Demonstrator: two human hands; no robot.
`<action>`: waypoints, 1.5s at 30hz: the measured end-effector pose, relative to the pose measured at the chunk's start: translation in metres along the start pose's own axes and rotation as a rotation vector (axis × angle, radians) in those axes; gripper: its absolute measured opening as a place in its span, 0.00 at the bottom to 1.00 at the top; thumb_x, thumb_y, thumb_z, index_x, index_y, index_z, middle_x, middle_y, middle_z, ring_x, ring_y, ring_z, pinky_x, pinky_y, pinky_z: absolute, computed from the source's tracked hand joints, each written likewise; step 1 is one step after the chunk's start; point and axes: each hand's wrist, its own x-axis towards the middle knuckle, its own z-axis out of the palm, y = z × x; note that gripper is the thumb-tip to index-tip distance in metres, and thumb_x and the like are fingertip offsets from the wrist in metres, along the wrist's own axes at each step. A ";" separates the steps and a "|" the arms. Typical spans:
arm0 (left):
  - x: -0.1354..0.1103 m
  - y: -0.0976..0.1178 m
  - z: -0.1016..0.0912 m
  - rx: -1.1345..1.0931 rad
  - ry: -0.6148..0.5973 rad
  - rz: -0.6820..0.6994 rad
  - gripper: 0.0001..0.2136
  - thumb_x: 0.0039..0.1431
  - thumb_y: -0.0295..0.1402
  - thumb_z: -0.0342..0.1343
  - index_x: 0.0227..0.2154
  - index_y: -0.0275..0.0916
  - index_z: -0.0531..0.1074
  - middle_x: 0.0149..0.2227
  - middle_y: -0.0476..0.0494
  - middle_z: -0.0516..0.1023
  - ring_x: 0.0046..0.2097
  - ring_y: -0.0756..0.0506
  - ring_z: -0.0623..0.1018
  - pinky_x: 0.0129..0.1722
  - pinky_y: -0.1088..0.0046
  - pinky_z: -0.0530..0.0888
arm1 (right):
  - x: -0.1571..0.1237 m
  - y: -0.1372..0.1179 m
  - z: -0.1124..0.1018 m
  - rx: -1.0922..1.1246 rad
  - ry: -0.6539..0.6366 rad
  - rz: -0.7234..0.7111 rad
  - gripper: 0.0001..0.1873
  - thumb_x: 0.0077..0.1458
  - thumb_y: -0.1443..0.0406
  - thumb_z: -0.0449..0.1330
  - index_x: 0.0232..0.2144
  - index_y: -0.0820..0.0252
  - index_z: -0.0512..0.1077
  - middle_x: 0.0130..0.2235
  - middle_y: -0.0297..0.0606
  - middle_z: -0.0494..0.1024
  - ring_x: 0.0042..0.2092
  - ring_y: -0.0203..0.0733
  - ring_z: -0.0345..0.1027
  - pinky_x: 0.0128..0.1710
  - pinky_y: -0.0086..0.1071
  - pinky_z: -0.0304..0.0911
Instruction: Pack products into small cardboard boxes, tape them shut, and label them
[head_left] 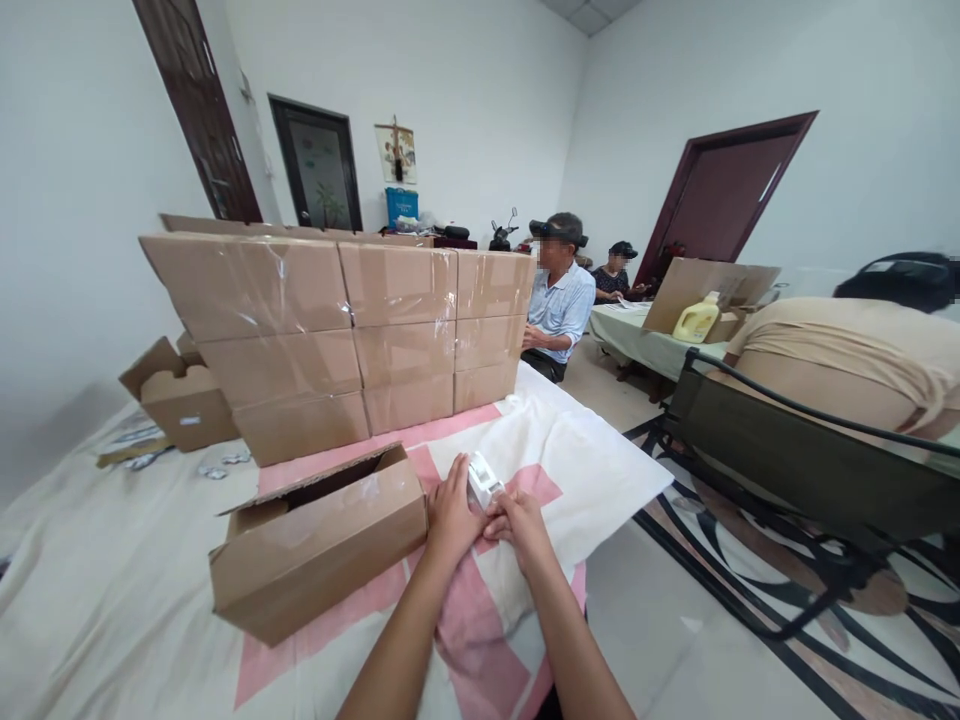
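Note:
A small white tape dispenser (484,478) is held low over the cloth-covered table. The fingers of my left hand (453,508) are closed around its left side. My right hand (519,522) is closed at the dispenser's near right end, thumb and fingers pinched on it; whether they also grip a strip of tape is too small to tell. Just left of my hands lies a long cardboard box (322,545), its top open along the far side and its inside mostly hidden.
Stacked taped cartons (292,340) stand behind the long box. An open carton (187,405) sits at far left by crumpled scraps (223,466). A co-worker (559,300) sits beyond the stack. To the right are a folding chair frame (795,470) and a yellow jug (696,320).

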 end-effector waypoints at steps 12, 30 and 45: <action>-0.001 -0.003 0.003 0.039 -0.044 -0.009 0.46 0.50 0.41 0.64 0.70 0.41 0.50 0.72 0.37 0.55 0.67 0.34 0.66 0.66 0.56 0.61 | -0.014 -0.015 -0.018 -0.173 -0.182 0.146 0.13 0.53 0.60 0.56 0.27 0.65 0.73 0.26 0.43 0.82 0.13 0.29 0.58 0.13 0.24 0.53; 0.003 0.006 -0.004 -0.151 -0.039 -0.163 0.38 0.58 0.45 0.55 0.69 0.39 0.52 0.69 0.35 0.61 0.68 0.36 0.64 0.66 0.57 0.61 | -0.004 -0.002 -0.015 -0.268 -0.133 0.122 0.14 0.60 0.59 0.57 0.26 0.62 0.67 0.29 0.42 0.82 0.13 0.28 0.58 0.10 0.23 0.50; 0.046 0.097 -0.007 0.123 -0.009 -0.119 0.31 0.61 0.41 0.51 0.67 0.41 0.56 0.70 0.36 0.60 0.71 0.36 0.57 0.71 0.52 0.52 | -0.002 0.003 -0.012 -0.297 -0.142 0.088 0.12 0.56 0.55 0.57 0.27 0.57 0.67 0.18 0.35 0.72 0.14 0.36 0.61 0.10 0.27 0.58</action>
